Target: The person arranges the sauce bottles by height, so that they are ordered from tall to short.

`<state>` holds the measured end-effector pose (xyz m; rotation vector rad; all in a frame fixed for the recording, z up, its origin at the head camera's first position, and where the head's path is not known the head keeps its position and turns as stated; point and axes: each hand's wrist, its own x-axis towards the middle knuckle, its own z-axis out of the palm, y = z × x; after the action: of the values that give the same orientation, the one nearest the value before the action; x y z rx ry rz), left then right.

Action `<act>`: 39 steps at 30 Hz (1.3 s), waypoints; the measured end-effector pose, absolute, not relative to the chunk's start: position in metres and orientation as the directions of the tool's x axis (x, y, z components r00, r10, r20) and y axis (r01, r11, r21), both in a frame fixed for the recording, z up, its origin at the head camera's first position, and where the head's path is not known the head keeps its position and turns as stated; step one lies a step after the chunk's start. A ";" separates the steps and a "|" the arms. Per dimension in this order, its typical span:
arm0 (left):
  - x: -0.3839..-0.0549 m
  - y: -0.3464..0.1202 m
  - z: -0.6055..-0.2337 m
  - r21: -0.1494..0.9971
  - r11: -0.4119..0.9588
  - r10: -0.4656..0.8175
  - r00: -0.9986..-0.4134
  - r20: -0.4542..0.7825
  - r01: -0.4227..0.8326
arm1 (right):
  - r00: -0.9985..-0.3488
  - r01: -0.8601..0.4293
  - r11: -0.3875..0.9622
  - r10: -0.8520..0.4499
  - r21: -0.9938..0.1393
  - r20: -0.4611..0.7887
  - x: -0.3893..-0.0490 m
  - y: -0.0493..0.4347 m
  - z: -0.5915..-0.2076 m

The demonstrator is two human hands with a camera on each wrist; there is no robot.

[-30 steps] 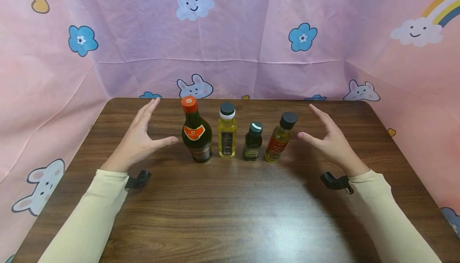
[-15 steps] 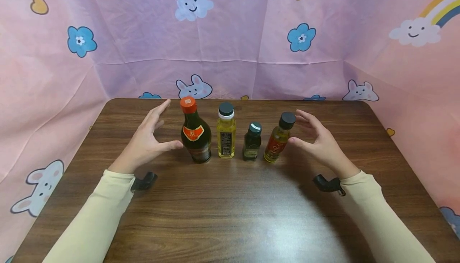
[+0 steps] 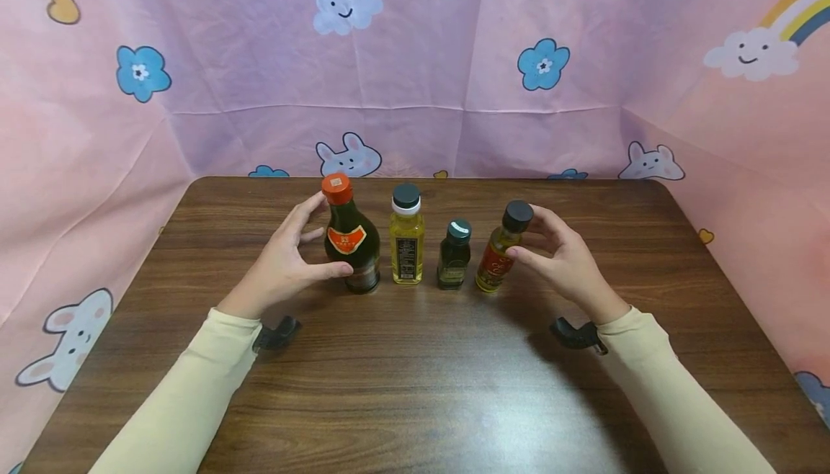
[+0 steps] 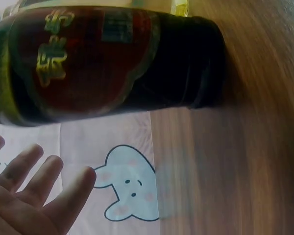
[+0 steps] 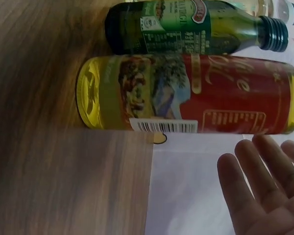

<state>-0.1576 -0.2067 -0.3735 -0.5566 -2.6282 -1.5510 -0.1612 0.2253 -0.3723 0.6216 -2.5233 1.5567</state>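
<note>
Four bottles would be several: in the head view, several bottles stand upright in a row on the wooden table point(image 3: 415, 359). At the left end is a dark sauce bottle point(image 3: 363, 243) with a red cap. My left hand point(image 3: 279, 265) is beside it, thumb across its front and fingers behind its left side; the left wrist view shows a gap between the fingers point(image 4: 71, 200) and the bottle. At the right end is a red-labelled olive oil bottle point(image 3: 496, 261) with a black cap. My right hand point(image 3: 567, 261) surrounds its right side loosely, fingers point(image 5: 235, 178) extended below it in the right wrist view.
Between the outer bottles stand a clear bottle of yellow oil point(image 3: 407, 243) and a small dark green bottle point(image 3: 455, 261). A pink patterned cloth point(image 3: 415, 70) hangs behind and at both sides of the table.
Both hands have moved inward, the left to the right towards the sauce bottle and the right to the left towards the olive oil bottle. The bottles stay in place.
</note>
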 end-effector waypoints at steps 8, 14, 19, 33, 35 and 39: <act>-0.159 -0.198 -0.377 0.833 0.460 0.271 -0.942 0.198 0.307 | -0.901 -0.424 0.373 -0.265 -0.825 0.343 -0.161 0.218 -0.378; -0.159 -0.191 -0.381 0.832 0.462 0.289 -0.939 0.187 0.308 | -0.901 -0.429 0.390 -0.251 -0.815 0.354 -0.159 0.214 -0.378; -0.159 -0.189 -0.382 0.820 0.484 0.288 -0.941 0.180 0.305 | -0.907 -0.418 0.410 -0.240 -0.811 0.346 -0.159 0.211 -0.379; -0.158 -0.189 -0.388 0.833 0.473 0.245 -0.951 0.188 0.287 | -0.907 -0.419 0.438 -0.237 -0.795 0.348 -0.161 0.206 -0.377; -0.158 -0.188 -0.388 0.831 0.474 0.245 -0.950 0.194 0.291 | -0.908 -0.417 0.431 -0.229 -0.800 0.351 -0.161 0.206 -0.379; -0.157 -0.188 -0.388 0.830 0.473 0.248 -0.949 0.198 0.296 | -0.912 -0.409 0.398 -0.202 -0.821 0.357 -0.160 0.204 -0.380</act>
<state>-0.1573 -0.1879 -0.3877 -0.4901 -2.6531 -1.5097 -0.1597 0.2043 -0.3801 0.5446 -2.4532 1.5279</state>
